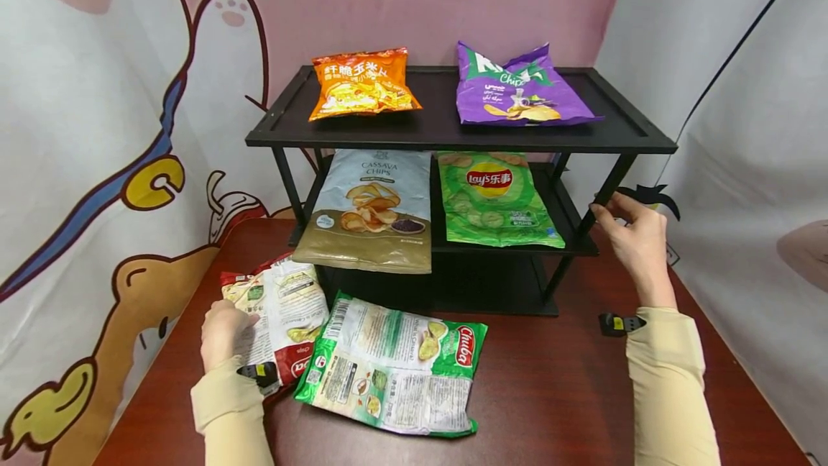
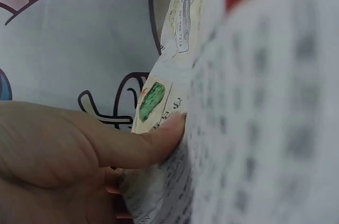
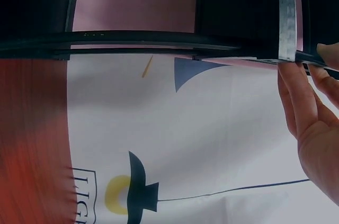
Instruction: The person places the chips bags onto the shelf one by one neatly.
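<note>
My left hand point(image 1: 222, 333) grips the left edge of a red and cream chip bag point(image 1: 294, 304), back side showing. In the left wrist view the thumb point(image 2: 169, 131) presses on the printed face, and the other fingers are mostly hidden behind the bag. On the right, my right hand point(image 1: 637, 239) holds a slanted post of the black shelf rack point(image 1: 414, 136), thumb and fingers on either side of it. A green and white chip bag point(image 1: 394, 365) lies face down on the table, beside the red one.
Up on the top shelf sit an orange snack bag point(image 1: 364, 85) and a purple chip bag point(image 1: 517, 88). Below them, a cassava chips bag point(image 1: 371, 211) overhangs the shelf front next to a green Lay's bag point(image 1: 498, 200). The brown table point(image 1: 550, 387) meets printed cloth walls.
</note>
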### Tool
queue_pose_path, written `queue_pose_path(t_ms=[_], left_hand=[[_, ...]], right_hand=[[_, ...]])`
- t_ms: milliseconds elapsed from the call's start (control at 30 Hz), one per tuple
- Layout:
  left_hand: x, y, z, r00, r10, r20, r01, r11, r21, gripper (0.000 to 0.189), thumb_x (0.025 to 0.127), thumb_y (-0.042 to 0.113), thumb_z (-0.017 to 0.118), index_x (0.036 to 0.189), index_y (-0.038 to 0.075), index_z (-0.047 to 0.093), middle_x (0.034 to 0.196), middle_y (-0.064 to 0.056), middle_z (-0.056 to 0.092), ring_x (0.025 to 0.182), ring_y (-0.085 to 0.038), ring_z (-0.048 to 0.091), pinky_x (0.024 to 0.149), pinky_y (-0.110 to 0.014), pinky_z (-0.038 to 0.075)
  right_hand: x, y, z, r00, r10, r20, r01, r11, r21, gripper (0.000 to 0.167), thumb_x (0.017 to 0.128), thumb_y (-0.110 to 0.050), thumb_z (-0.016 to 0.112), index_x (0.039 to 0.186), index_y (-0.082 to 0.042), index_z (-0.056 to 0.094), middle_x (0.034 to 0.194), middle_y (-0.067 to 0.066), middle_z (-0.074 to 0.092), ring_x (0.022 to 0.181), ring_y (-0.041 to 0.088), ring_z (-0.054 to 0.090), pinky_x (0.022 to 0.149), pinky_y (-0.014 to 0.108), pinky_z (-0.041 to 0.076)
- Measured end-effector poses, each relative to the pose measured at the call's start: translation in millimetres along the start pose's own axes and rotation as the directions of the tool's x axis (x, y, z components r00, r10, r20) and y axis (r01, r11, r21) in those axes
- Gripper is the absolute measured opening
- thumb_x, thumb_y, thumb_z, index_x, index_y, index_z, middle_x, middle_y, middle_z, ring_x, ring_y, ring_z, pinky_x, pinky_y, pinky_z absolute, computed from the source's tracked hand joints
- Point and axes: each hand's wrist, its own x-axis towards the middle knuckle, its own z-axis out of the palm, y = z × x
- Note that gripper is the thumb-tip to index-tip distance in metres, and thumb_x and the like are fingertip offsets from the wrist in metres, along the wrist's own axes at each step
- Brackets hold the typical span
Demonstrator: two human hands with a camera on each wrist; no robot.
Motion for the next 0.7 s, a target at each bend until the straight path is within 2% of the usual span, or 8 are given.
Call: queue_pose_path(t_ms=[167, 300, 533, 700], left_hand=[[0.6, 3.4, -6.5, 1.0, -0.011, -0.013, 0.011, 0.999, -0.032, 0.061, 0.085, 0.016, 0.058, 0.123, -0.023, 0.032, 0.117, -0.046, 0.044, 0.108, -0.058, 0.047, 0.088, -0.06, 0.042], [1.1, 7.1, -14.9, 1.0, -0.015, -0.02, 0.014, 0.999, -0.046, 0.063, 0.087, 0.016, 0.056, 0.129, -0.021, 0.026, 0.12, -0.045, 0.041, 0.11, -0.057, 0.044, 0.089, -0.061, 0.041], [-7.4, 16.1, -32.5, 0.991, 0.04, -0.131, -0.05, 0.996, -0.068, 0.06, 0.086, 0.014, 0.057, 0.127, -0.018, 0.027, 0.118, -0.048, 0.042, 0.107, -0.063, 0.044, 0.084, -0.065, 0.04], [-17.7, 23.5, -41.7, 0.967, 0.08, -0.242, -0.101, 0.992, -0.074, 0.054, 0.086, 0.011, 0.056, 0.125, -0.017, 0.029, 0.115, -0.049, 0.045, 0.103, -0.065, 0.046, 0.077, -0.065, 0.04]], right_hand=[[0.2, 0.4, 1.0, 1.0, 0.002, 0.006, -0.002, 1.0, 0.015, 0.023, 0.088, -0.025, 0.063, 0.101, -0.008, 0.072, 0.074, -0.036, 0.049, 0.067, -0.01, 0.046, 0.054, 0.013, 0.031], [0.3, 0.3, 0.8, 1.0, 0.003, 0.007, -0.004, 1.0, 0.021, 0.023, 0.089, -0.025, 0.063, 0.101, -0.008, 0.072, 0.071, -0.041, 0.045, 0.065, -0.007, 0.044, 0.054, 0.012, 0.031], [0.0, 0.1, -0.4, 1.0, -0.003, 0.008, 0.003, 1.0, 0.02, 0.024, 0.09, -0.025, 0.061, 0.101, -0.006, 0.071, 0.072, -0.042, 0.045, 0.064, -0.006, 0.044, 0.053, 0.014, 0.031], [-0.6, 0.5, -0.9, 1.0, 0.009, 0.011, -0.01, 1.0, 0.023, 0.025, 0.09, -0.026, 0.06, 0.101, -0.006, 0.07, 0.072, -0.04, 0.049, 0.065, -0.006, 0.044, 0.054, 0.015, 0.031]])
